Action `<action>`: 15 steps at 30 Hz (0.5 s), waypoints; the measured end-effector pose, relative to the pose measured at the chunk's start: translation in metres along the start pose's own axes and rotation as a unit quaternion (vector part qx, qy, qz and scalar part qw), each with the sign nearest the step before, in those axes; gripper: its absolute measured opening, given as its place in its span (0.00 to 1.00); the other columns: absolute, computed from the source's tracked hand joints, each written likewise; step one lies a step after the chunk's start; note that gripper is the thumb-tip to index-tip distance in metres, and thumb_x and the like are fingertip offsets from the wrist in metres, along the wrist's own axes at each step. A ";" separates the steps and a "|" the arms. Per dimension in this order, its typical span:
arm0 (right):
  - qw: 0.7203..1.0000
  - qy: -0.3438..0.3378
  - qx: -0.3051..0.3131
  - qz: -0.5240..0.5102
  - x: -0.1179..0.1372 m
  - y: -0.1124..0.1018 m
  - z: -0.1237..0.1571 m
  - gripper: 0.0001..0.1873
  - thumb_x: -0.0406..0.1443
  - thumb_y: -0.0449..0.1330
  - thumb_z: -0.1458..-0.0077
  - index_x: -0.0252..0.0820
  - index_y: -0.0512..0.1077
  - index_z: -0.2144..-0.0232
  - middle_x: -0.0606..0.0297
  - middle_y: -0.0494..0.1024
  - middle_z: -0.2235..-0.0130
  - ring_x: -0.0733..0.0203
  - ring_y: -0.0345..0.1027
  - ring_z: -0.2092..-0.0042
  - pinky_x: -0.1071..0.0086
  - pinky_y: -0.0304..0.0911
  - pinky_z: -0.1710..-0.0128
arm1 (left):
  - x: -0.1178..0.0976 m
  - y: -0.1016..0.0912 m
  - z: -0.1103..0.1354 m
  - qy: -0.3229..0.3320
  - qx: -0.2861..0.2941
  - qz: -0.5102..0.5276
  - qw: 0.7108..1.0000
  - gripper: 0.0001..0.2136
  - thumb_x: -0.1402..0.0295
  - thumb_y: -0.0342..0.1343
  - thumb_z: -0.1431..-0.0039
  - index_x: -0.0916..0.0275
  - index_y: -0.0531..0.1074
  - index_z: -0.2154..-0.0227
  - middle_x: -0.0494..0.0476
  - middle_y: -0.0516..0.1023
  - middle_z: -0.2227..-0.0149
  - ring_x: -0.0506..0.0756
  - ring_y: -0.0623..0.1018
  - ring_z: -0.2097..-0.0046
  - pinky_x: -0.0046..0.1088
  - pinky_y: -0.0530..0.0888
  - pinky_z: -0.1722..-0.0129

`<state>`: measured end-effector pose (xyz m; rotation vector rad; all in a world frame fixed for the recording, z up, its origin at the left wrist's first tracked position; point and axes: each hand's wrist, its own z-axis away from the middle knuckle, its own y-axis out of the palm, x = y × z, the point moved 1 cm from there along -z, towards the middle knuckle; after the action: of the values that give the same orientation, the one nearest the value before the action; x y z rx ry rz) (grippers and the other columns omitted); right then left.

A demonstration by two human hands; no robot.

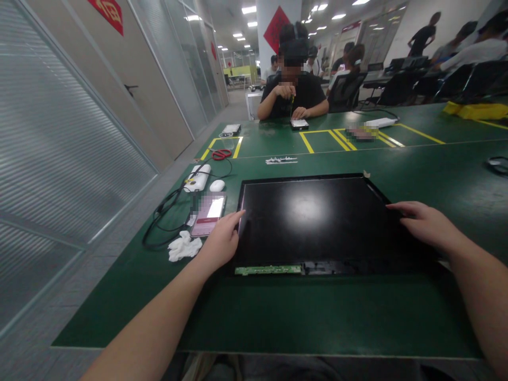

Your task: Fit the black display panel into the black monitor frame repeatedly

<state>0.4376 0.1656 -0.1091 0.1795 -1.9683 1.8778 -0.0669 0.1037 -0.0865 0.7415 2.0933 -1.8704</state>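
A black display panel [317, 222] lies face up on the green table, its dark surface reflecting a bright patch of light. Along its near edge runs a bare green circuit board strip [268, 270]. My left hand [223, 239] grips the panel's left edge, index finger stretched over the rim. At the opposite side, my right hand [426, 221] holds the right edge with its fingers on the frame. The undersides of the panel's edges, and any fingers beneath them, are hidden.
Left of the panel lie a phone [208, 214], a crumpled tissue [184, 246], a white earbud case [217, 186], a white power bank [198, 178], black cable and red-handled scissors [221, 154]. Across the green table [317, 317], a person works on a small device [299, 124].
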 end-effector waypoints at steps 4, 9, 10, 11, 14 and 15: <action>1.000 0.006 0.001 0.007 0.000 -0.001 0.000 0.29 0.32 0.53 0.55 0.42 0.79 0.50 0.55 0.76 0.44 0.47 0.72 0.47 0.58 0.66 0.45 | -0.004 -0.003 0.001 -0.052 -0.050 0.232 0.970 0.28 0.79 0.50 0.45 0.62 0.71 0.40 0.60 0.74 0.38 0.63 0.71 0.36 0.47 0.65 0.34; 1.000 0.009 -0.001 0.000 -0.005 0.002 -0.002 0.29 0.32 0.53 0.55 0.44 0.78 0.50 0.57 0.76 0.44 0.48 0.72 0.47 0.57 0.66 0.45 | -0.018 -0.008 0.001 -0.197 -0.099 0.514 0.829 0.28 0.75 0.60 0.47 0.58 0.70 0.41 0.60 0.70 0.35 0.64 0.77 0.42 0.40 0.78 0.47; 1.000 0.009 -0.002 -0.001 -0.006 0.002 -0.002 0.29 0.32 0.53 0.54 0.45 0.78 0.50 0.57 0.75 0.43 0.48 0.72 0.47 0.57 0.66 0.44 | -0.020 -0.009 0.002 -0.218 -0.105 0.535 0.810 0.27 0.75 0.62 0.48 0.57 0.71 0.43 0.60 0.70 0.35 0.63 0.78 0.44 0.37 0.79 0.50; 1.000 0.011 -0.001 -0.001 -0.006 0.002 -0.002 0.29 0.32 0.53 0.54 0.45 0.78 0.49 0.58 0.75 0.43 0.48 0.72 0.47 0.57 0.66 0.44 | -0.022 -0.009 0.002 -0.236 -0.112 0.550 0.793 0.26 0.76 0.63 0.49 0.57 0.73 0.45 0.59 0.70 0.35 0.61 0.80 0.47 0.34 0.80 0.53; 1.000 0.020 0.006 0.001 -0.005 0.001 0.000 0.29 0.32 0.53 0.53 0.44 0.78 0.49 0.57 0.74 0.42 0.49 0.71 0.46 0.58 0.65 0.44 | -0.024 -0.006 0.000 -0.271 -0.145 0.584 0.751 0.19 0.79 0.63 0.48 0.60 0.77 0.52 0.60 0.73 0.38 0.57 0.81 0.50 0.25 0.80 0.58; 1.000 0.022 0.007 0.002 -0.003 0.001 0.001 0.29 0.32 0.53 0.53 0.44 0.77 0.49 0.57 0.74 0.42 0.49 0.71 0.45 0.58 0.65 0.43 | -0.024 -0.005 0.000 -0.280 -0.154 0.593 0.739 0.17 0.79 0.62 0.47 0.61 0.77 0.53 0.61 0.76 0.40 0.56 0.82 0.51 0.23 0.79 0.60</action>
<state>0.4403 0.1638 -0.1110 0.1357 -1.9272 1.8838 -0.0491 0.0989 -0.0704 0.9220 0.9863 -0.8053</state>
